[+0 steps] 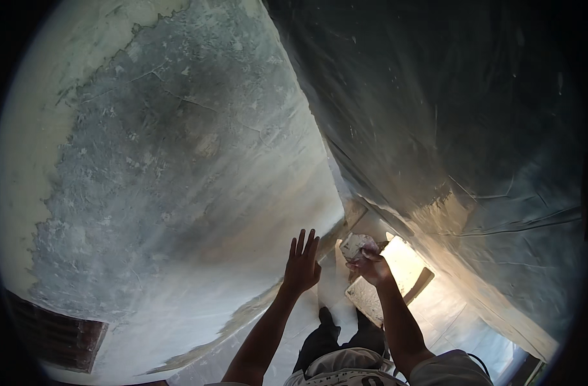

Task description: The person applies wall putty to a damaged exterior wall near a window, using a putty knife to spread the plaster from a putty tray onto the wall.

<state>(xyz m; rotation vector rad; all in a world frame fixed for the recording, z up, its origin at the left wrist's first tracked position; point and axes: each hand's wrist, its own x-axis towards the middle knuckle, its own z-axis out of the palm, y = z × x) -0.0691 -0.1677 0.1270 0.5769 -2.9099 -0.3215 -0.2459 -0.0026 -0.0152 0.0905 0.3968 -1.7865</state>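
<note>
My left hand (301, 262) is raised in front of the pale wall, fingers stretched out and nothing in it. Close to its right, my right hand (372, 265) grips a small flat off-white piece (356, 246) with dark stains. Its exact kind I cannot make out. The wall (178, 161) fills the left side, with a large grey patch of uneven coating inside a lighter cream border. Neither hand clearly touches the wall.
Dark plastic-like sheeting (435, 103) covers the right side and meets the wall at a corner. Below my right hand lies a brightly lit pale board-like surface (403, 265) with a dark strip (419, 286). A brown slatted opening (56, 331) sits low in the wall.
</note>
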